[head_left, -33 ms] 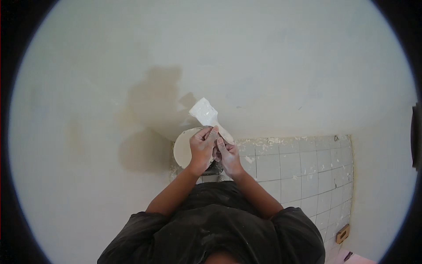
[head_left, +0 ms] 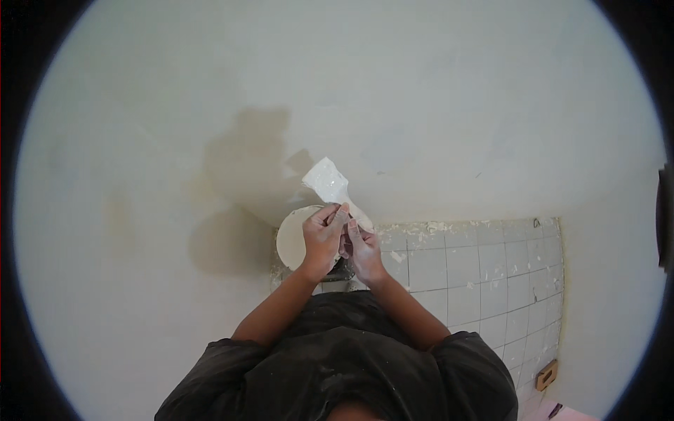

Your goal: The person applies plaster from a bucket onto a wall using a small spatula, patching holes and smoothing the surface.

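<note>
Both of my hands meet in front of my body around a putty knife (head_left: pixel 327 181), its flared blade coated with white paste and tilted up to the left. My left hand (head_left: pixel 321 238) is closed, with fingertips pinched at the tool's neck below the blade. Around the pale handle, the fingers of my right hand (head_left: pixel 366 254) are curled, with the thumb pointing up. White residue dusts the fingers of both hands. Below and behind my left hand stands a round bucket (head_left: pixel 293 242) of cream-white paste, partly hidden by that hand and wrist.
A pale wall (head_left: pixel 435 105) rises close in front, with shadows cast at left. The tiled floor (head_left: pixel 463 268) is spattered with white flakes, mostly along the wall's foot. A small brown block with a slot (head_left: pixel 547 375) lies by the right wall. A dark object (head_left: pixel 663 217) juts in at far right.
</note>
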`<state>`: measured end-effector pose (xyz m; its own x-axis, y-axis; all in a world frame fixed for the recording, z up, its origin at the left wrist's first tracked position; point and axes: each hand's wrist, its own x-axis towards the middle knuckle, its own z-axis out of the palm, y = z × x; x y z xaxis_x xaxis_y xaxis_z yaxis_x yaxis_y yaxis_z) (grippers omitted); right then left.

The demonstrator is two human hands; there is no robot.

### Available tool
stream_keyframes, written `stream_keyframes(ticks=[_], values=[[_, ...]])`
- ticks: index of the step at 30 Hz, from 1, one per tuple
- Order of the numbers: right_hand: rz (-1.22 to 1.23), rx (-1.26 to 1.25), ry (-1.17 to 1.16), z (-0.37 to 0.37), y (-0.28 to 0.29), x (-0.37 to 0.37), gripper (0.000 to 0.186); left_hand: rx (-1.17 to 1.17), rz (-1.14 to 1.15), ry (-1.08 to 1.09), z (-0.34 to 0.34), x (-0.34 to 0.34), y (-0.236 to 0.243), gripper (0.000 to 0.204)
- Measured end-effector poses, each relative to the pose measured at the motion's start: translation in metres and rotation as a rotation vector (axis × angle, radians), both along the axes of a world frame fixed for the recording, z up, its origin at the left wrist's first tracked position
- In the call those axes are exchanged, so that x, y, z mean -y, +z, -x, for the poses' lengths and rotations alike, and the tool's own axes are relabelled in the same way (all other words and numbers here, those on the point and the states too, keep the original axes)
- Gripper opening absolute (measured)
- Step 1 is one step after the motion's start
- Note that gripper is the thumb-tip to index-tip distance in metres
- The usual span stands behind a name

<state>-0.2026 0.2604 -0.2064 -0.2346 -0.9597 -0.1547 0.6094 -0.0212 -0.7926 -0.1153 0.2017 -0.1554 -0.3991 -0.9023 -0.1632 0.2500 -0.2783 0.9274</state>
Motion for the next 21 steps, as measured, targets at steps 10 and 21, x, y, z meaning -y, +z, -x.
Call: stream_keyframes(ticks=[10,21], values=[[0.020,0.573,-0.062,-0.016,0.019,0.028,0.037,0.240,0.347,0.217,-0.007,0.004,-0.001,0.023],[0.322,0.655,-0.245,0.045,0.008,0.059,0.029,0.510,0.474,-0.321,-0.086,0.028,0.029,0.021]])
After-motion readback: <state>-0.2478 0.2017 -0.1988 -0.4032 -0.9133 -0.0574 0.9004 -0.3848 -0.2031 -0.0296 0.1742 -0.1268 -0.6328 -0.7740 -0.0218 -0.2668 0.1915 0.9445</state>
